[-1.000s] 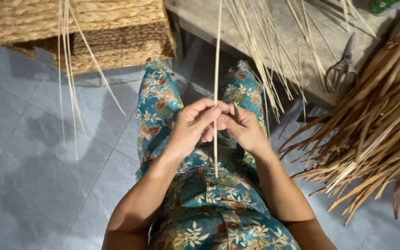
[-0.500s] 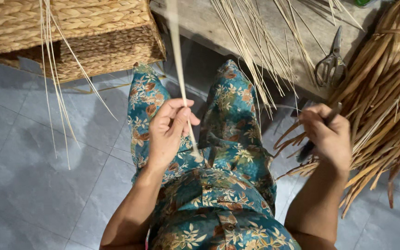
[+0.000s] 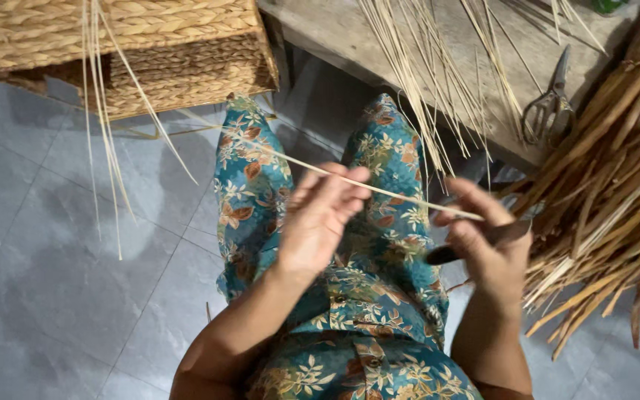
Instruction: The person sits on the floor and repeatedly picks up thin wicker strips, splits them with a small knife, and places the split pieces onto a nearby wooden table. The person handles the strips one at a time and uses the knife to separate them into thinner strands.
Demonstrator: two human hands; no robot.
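The right hand [image 3: 483, 244], which half a second ago was out at the bundle of dry brown leaves [image 3: 609, 200], is now back over the lap and carries a knife [image 3: 483, 235] with a dark handle, its fingers [image 3: 475, 204] curled tight around it while the thumb and forefinger also pinch the end of a thin pale strip [image 3: 379, 189]. The strip, which stood nearly upright in the left hand [image 3: 320, 222] a moment earlier, now lies slanted across the knees, running from up and left of the left fingers [image 3: 346, 185], under their tips, to the right fingers. The left fingers are loosely bent with the tips together on the strip, so both hands hold it and it hangs in the air between them, clear of the flowered blue cloth [image 3: 379, 311] over the legs. Judging by this, the pause to fetch the blade is over and the strip is set for the blade to work along it, though the edge itself is hidden behind the right fingers. Beyond the right fingers lie scissors [image 3: 550, 104] on the wooden counter [image 3: 350, 37] among loose pale stalks [image 3: 424, 81]; far beyond the left fingers sits a woven basket [image 3: 135, 52] with more strips draped over it, above the grey tiled floor [image 3: 53, 281]
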